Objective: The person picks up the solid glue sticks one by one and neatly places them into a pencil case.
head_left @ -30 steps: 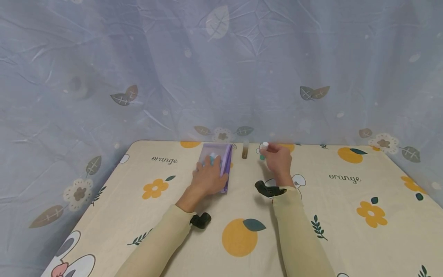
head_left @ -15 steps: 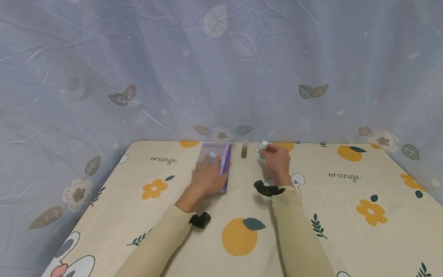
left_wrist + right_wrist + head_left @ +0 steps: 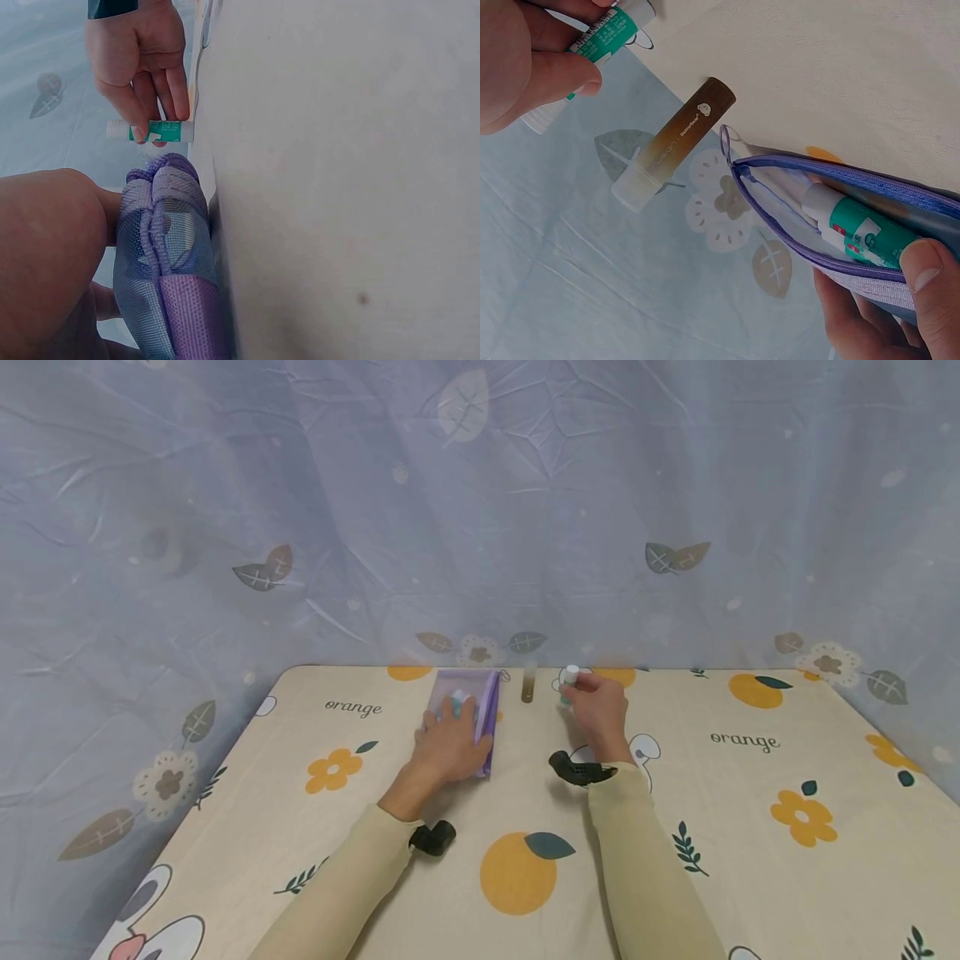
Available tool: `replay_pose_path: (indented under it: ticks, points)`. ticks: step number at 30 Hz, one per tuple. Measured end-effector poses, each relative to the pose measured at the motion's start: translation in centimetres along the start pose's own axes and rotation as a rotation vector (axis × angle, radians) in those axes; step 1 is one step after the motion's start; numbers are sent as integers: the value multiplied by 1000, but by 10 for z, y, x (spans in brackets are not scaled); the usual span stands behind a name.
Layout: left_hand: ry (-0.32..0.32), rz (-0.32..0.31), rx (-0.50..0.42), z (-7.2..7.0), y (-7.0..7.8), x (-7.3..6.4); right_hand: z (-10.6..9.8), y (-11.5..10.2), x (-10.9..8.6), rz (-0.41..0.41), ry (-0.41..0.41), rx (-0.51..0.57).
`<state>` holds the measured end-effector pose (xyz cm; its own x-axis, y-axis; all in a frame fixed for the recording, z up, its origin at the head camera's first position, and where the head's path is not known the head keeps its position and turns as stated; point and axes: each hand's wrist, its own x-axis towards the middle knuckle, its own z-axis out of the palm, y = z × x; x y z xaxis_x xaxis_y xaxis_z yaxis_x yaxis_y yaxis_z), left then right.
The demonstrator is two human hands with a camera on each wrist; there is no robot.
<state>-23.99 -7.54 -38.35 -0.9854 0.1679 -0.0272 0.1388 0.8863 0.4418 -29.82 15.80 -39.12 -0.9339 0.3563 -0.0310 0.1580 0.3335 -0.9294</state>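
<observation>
My left hand (image 3: 448, 743) grips a purple mesh zip pouch (image 3: 489, 731), thumb on one side and fingers on the other. In the right wrist view the pouch's zipper (image 3: 802, 259) gapes, showing green-and-white glue sticks (image 3: 874, 236) inside, partly hidden by the thumb. My right hand (image 3: 602, 714) holds another green-labelled glue stick (image 3: 165, 131) between thumb and fingers, upright at the table's far side. Between the hands stands a brown tube (image 3: 697, 112) with a translucent whitish end, touched by neither hand.
A patterned cream cloth (image 3: 637, 860) covers the table. Just behind its far edge hangs a bluish-grey curtain (image 3: 480, 527) with leaf prints. A small loop (image 3: 726, 146) sticks out at the pouch's zipper end. Black wrist cameras (image 3: 433, 838) sit on both sleeves.
</observation>
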Motion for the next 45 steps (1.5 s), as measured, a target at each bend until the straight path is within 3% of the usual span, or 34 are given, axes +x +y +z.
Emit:
replay_pose_path:
  ticks: [11, 45]
  points:
    - [-8, -2, 7, -1, 0, 0, -1, -6, -1, 52, -17, -5]
    - [-15, 5, 21, -2, 0, 0, -8, -20, -1, -20, 13, 39]
